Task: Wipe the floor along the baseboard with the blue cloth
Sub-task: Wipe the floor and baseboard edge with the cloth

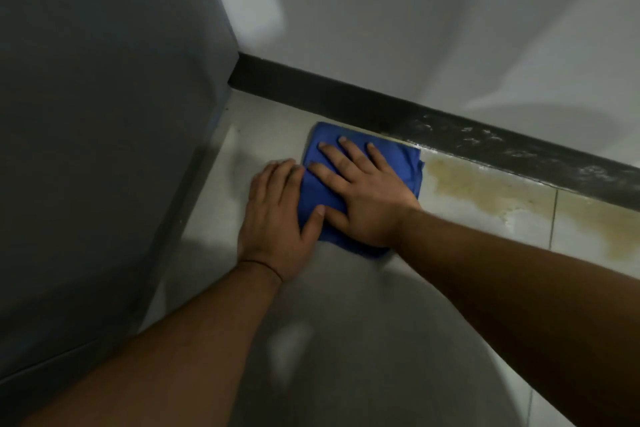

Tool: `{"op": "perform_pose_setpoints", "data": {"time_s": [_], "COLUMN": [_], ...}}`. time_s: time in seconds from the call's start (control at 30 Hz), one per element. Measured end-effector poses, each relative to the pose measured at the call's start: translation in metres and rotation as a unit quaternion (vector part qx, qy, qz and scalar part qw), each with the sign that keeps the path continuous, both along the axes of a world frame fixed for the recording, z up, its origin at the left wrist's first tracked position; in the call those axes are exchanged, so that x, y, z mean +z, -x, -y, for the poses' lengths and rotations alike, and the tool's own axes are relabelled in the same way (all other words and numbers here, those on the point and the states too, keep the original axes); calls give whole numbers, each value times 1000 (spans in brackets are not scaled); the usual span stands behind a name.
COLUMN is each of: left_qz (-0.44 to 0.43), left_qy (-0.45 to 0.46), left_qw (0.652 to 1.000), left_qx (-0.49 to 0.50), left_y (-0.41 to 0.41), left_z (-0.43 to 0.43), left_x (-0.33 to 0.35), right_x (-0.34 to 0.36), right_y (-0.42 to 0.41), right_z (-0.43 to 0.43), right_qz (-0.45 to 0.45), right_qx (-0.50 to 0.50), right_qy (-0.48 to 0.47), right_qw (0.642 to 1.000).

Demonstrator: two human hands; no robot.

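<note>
Two flat hands, L hand [277, 215] & R hand [363, 194], on blue cloth [398, 163]; no writing.

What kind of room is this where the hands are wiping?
Probably an indoor room or hallway corner, seen at floor level. A pale tiled floor with a yellowish stain meets a white wall along a dark baseboard. A grey cabinet stands beside it. Which room, I cannot tell.
</note>
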State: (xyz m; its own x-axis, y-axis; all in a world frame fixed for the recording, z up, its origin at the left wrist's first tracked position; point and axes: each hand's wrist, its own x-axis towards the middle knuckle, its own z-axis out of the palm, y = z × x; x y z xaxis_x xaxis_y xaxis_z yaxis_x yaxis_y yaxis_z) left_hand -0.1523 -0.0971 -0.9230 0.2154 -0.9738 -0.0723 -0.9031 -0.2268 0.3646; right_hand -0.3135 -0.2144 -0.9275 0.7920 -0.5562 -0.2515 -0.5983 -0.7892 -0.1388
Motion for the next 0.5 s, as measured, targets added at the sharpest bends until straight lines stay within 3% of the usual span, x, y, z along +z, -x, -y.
{"op": "perform_pose_setpoints", "data": {"time_s": [0.27,0.5], "left_qz": [3,13], "left_qy": [17,18], "left_qw": [1000,1000], "left_qx": [-9,-7], "left_y": [0,3], "left_z": [0,0], "left_x": [1,5], "right_x": [0,5], "right_y": [37,33], "right_z": [-23,-30], "right_qz": [13,9], "right_qx": [-156,-55], "right_qy": [5,-15], "right_qw": [988,998]}}
